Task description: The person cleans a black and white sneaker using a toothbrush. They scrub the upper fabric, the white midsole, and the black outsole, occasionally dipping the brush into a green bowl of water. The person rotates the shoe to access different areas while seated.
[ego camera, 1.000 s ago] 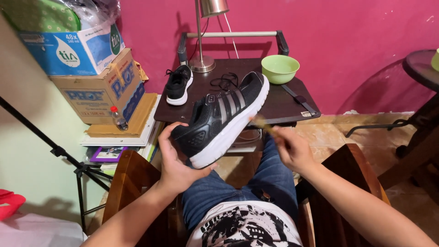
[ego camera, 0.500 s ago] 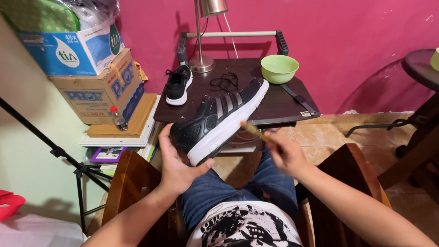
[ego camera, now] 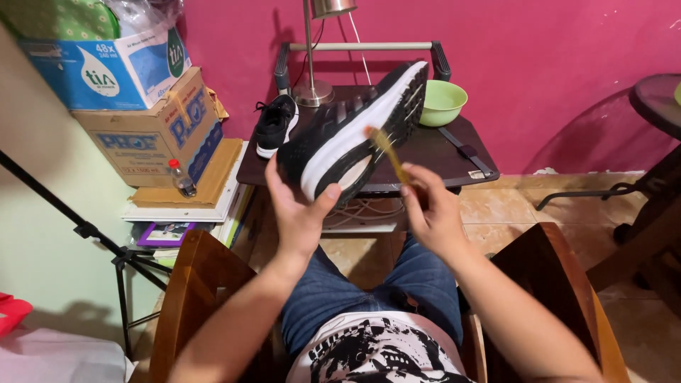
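Before a pink wall, the left hand (ego camera: 301, 213) grips the shoe (ego camera: 355, 128), now tipped sole-up and raised, while the right hand (ego camera: 434, 216) pinches a brush (ego camera: 389, 154) against its sole.

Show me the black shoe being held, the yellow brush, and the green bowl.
black shoe (ego camera: 333, 138), head view, on its black side upper.
yellow brush (ego camera: 388, 150), head view, mid-handle.
green bowl (ego camera: 443, 105), head view, on its front wall.

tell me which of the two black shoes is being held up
The larger-looking shoe, tilted so its white sole edge shows, in the left hand; the right hand holds a brush to it. The other shoe sits on the table.
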